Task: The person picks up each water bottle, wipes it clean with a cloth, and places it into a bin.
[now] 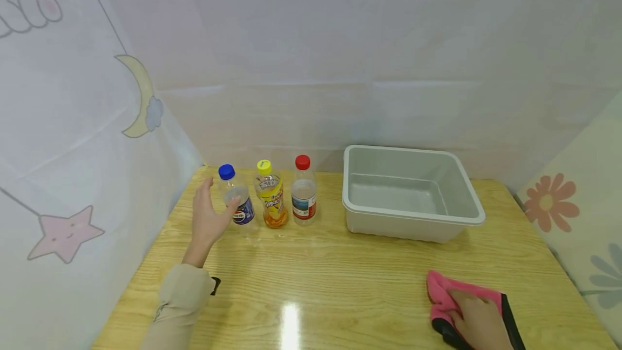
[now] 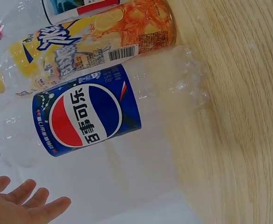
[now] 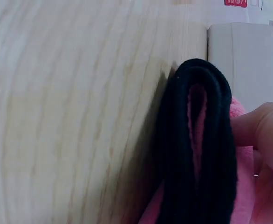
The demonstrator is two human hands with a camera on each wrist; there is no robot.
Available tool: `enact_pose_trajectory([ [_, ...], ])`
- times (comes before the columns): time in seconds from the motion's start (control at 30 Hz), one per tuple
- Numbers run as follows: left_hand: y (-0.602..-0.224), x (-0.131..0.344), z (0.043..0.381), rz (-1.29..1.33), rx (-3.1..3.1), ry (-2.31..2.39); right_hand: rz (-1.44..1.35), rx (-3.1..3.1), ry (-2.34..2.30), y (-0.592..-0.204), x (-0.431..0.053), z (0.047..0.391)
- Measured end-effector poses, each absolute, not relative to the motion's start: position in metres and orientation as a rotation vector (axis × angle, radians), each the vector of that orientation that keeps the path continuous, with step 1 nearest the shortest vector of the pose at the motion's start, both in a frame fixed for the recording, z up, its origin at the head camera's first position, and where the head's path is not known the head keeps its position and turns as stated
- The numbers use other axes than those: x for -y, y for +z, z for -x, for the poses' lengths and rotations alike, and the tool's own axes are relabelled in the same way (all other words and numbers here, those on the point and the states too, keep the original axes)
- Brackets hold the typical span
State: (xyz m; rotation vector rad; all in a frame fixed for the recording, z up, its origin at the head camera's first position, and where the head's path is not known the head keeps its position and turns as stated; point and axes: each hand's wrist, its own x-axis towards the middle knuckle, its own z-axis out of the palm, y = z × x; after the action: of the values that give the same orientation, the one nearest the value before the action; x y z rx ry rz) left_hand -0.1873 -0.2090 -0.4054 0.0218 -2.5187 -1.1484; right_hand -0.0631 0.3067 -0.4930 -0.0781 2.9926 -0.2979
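My left hand [image 1: 210,217] is at the left side of a clear Pepsi bottle [image 1: 245,213] with a blue cap, fingers spread apart from the thumb. In the left wrist view the fingers [image 2: 38,205] show a gap to that bottle. Beside it stand a yellow-capped drink bottle [image 1: 274,207] with a little orange liquid at its base and a clear red-capped bottle [image 1: 303,204]. At the front right, my right hand [image 1: 478,320] grips a folded pink cloth [image 1: 439,290] with black edging on the table. The black-edged fold [image 3: 192,140] fills the middle of the right wrist view.
A grey plastic tub [image 1: 413,220] stands at the back right of the wooden table [image 1: 311,280], behind the cloth. A pale printed curtain [image 1: 291,69] hangs behind and on both sides. Nothing shows inside the tub.
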Motion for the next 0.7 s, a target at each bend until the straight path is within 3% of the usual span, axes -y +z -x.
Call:
enact_pose_trajectory([
  [0.7, -0.417, 0.207, 0.199, -0.018, 2.556, -1.193, -0.135, -3.081, -0.838, -0.473, -0.308, 0.059],
])
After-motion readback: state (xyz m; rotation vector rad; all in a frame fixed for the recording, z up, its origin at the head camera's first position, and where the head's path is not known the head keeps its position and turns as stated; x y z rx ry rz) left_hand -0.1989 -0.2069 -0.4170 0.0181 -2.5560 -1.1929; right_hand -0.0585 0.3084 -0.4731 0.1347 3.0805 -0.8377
